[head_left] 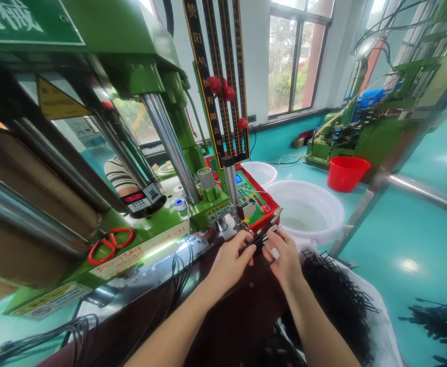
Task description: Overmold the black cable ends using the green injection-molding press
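Near the middle of the head view, my left hand [231, 259] is closed around a small bunch of black cables [261, 237] with metallic tips. Close on its right, my right hand [284, 255] has its fingers bent at the tips of the same cables, with a small white piece between or beside the fingers. Both hands are above a dark brown table [246, 300]. More thin black cables [181, 267] hang over the table's edge to the left of my left hand.
A green machine [204, 216] with metal columns stands at the left, with red-handled scissors [110, 245] on it. Behind the hands is a red-framed control panel [252, 191]. White tubs [307, 209], a red bucket [346, 173] and a sack of black pieces [338, 300] are at the right.
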